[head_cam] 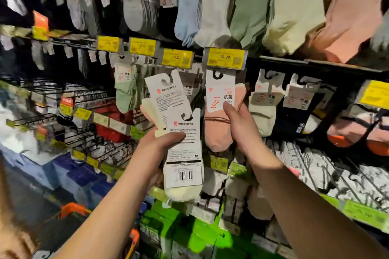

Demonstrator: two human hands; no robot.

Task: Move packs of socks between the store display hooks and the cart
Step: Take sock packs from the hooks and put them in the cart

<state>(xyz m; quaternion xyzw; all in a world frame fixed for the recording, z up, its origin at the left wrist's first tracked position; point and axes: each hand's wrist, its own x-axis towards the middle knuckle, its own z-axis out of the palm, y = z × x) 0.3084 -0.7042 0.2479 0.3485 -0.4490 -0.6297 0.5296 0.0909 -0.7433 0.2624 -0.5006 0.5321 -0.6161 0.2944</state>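
Left hand (166,139) clamps two cream sock packs (183,153), fanned with their hanger slots up for hooking. At three o'clock from it, the right hand (237,126) pinches a pink sock pack (219,115) hanging under the yellow price tag (224,59), steadying its card. Orange cart rim (72,208) at seven o'clock.

shop | sock packs (223,111) on display hooks | yellow price tags (224,59)

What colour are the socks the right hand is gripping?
Pink socks, held by the right hand; head view.
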